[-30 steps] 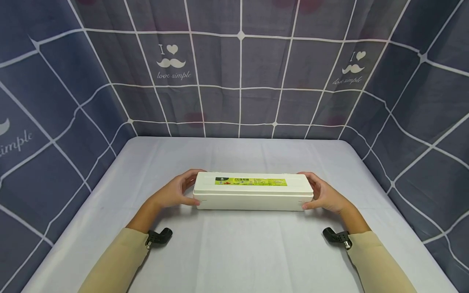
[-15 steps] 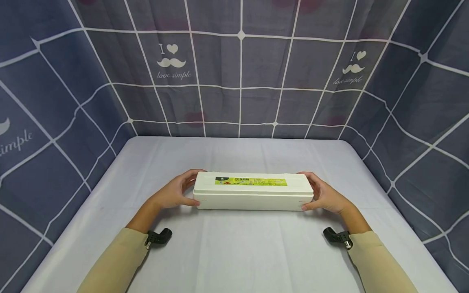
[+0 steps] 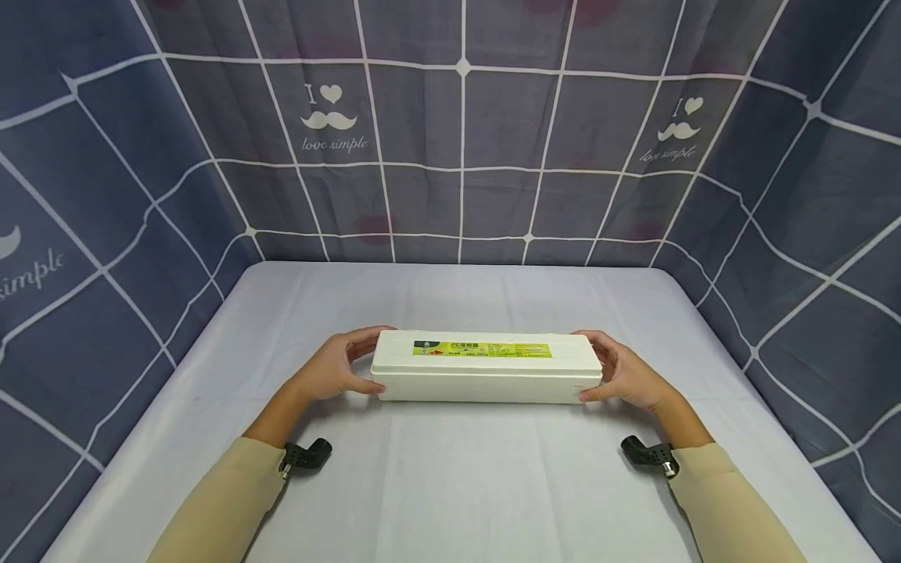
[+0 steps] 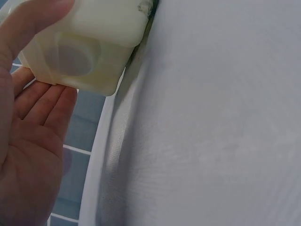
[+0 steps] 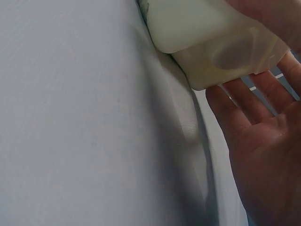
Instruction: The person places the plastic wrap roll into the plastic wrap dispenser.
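A long white cling film box [image 3: 486, 387] with a yellow-green label on its lid lies crosswise in the middle of the table in the head view. At its left end my left hand [image 3: 341, 366] grips it, thumb at the front corner and fingers round the back. My right hand [image 3: 626, 375] holds the right end in the same way. Both wrist views show an end of the cling film box [image 4: 89, 61] with a round, darker patch in its wall. The box's inside and back face are hidden.
A white cloth covers the table [image 3: 457, 485]. Grey-blue curtains [image 3: 422, 195] with white grid lines hang behind it and along both sides. A black wrist mount [image 3: 307, 455] sits at the left cuff, and another black mount [image 3: 647, 455] at the right cuff.
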A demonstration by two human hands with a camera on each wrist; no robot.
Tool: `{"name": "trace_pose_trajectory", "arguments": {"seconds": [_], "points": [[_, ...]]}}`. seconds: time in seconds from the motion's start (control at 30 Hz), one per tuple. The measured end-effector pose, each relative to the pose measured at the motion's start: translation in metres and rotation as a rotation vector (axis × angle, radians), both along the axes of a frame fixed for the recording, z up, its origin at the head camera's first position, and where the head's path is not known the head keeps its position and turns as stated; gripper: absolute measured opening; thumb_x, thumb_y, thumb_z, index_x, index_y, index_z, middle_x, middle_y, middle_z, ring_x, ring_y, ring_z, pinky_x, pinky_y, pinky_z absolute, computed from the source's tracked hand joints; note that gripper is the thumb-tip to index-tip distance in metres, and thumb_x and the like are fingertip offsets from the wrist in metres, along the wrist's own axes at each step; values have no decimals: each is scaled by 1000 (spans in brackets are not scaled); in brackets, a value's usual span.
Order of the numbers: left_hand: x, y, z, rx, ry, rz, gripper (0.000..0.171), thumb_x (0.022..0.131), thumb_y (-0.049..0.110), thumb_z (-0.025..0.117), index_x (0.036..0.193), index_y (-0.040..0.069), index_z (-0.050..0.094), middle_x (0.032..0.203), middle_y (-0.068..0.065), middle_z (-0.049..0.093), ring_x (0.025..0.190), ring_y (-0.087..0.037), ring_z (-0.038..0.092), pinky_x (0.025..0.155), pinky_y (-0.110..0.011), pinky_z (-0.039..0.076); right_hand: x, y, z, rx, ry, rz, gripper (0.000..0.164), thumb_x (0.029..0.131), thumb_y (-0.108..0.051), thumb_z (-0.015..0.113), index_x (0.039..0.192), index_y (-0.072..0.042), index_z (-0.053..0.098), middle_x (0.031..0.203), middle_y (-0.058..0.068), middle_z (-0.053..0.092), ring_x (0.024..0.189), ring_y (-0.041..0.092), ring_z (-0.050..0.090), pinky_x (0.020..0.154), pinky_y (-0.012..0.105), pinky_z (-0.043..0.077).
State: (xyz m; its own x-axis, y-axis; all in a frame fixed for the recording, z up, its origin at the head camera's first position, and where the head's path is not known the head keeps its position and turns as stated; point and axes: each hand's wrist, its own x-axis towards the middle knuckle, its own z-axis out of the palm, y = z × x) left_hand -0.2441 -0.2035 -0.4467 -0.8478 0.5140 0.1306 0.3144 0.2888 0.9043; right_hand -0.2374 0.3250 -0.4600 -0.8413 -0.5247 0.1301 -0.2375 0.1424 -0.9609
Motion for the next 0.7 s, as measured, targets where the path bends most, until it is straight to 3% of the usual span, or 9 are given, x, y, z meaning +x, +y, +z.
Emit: {"name": "trace_pose_trajectory", "arguments": {"seconds": [0.3, 0.53, 0.7], "points": [[-2, 0, -1, -18, -22, 28, 95, 63, 17, 100, 146, 24, 56, 148, 6, 59, 144, -19, 49, 117, -23, 39, 0, 2, -2, -29, -6, -2, 102, 61, 20, 87, 150, 3, 39, 137, -4, 60, 118, 8, 60, 92, 25, 59], [-2, 0, -1, -19, -8, 22, 94, 64, 16, 99, 147, 22, 56, 149, 2, 58, 144, -24, 50, 119, -38, 39, 0, 2, -4, -49, 6, 2, 99, 63, 20, 86, 149, 5, 40, 139, -3, 60, 119, 9, 61, 92, 26, 59], [-1, 1, 1, 20, -11, -12, 90, 65, 9, 98, 144, 20, 56, 148, -1, 56, 144, -22, 47, 119, -25, 38, 0, 1, -3, -43, -9, 1, 100, 63, 20, 86, 150, 4, 39, 138, -3, 59, 119, 9, 61, 91, 26, 59]]}}
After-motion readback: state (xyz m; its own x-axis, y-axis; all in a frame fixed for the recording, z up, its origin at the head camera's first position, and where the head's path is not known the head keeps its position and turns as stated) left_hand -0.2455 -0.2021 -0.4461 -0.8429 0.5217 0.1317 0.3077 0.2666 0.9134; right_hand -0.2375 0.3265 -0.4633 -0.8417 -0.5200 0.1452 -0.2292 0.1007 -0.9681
